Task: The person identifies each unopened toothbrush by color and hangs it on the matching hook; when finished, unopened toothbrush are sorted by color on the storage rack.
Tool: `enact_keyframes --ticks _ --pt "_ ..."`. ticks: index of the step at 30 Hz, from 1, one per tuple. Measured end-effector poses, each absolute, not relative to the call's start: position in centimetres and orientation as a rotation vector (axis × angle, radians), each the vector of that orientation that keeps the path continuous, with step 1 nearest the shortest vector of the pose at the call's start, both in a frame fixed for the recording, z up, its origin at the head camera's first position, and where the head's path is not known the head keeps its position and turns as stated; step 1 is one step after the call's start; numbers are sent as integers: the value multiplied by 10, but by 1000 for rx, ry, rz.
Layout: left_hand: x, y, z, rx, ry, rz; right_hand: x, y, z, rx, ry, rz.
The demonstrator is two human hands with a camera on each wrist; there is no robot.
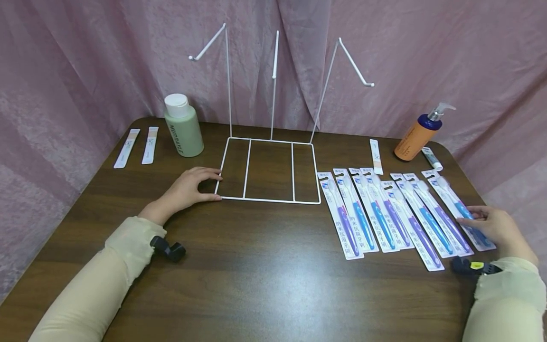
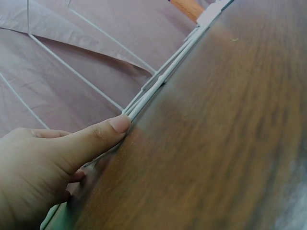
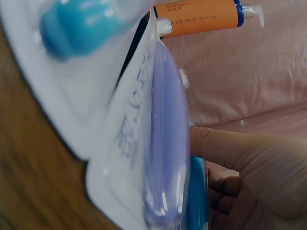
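My left hand (image 1: 188,190) touches the left side of a white wire rack (image 1: 269,200). Its thumb (image 2: 103,136) lies at the front corner, with the fingers spread farther back along the side wire. At the far right, my right hand (image 1: 497,228) pinches the lower part of a blue-handled packaged toothbrush (image 1: 453,202), which lies at the end of a row. Several more packaged toothbrushes (image 1: 378,213), with blue or purple handles, overlap to its left. One purple-handled pack (image 3: 168,129) hides part of the right hand's grip in the right wrist view.
Behind the left hand stands a green bottle (image 1: 185,130) with a white cap, beside two slim sachets (image 1: 149,145). Another sachet (image 1: 376,156), an orange pump bottle (image 1: 414,137) and a small tube (image 1: 432,159) are at the back right. Hooked uprights (image 1: 228,80) rise from the rack's rear.
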State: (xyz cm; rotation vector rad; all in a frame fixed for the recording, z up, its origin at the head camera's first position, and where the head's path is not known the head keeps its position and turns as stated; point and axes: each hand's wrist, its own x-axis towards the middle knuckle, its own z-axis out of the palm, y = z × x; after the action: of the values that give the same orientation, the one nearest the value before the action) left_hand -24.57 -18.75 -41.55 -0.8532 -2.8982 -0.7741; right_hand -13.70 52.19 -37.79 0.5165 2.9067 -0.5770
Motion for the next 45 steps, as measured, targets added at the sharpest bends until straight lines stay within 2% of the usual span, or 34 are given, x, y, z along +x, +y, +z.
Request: enact_keyframes --ticks 16,26,33,40,45 --pt "-244 -186 -413 -844 -2903 -770 -130 523 -376 420 2996 -678" --pt "-243 -187 -412 -847 -2906 -774 -125 508 -349 252 3178 -652" --pt "-243 -187 -412 -843 -2908 -765 -125 487 -325 378 3190 -845" --pt "-243 -187 -413 -851 -2902 -760 -125 462 -303 368 3255 -1004" --pt "-243 -188 -414 -849 -2900 -759 -128 438 -286 246 3316 -1079"
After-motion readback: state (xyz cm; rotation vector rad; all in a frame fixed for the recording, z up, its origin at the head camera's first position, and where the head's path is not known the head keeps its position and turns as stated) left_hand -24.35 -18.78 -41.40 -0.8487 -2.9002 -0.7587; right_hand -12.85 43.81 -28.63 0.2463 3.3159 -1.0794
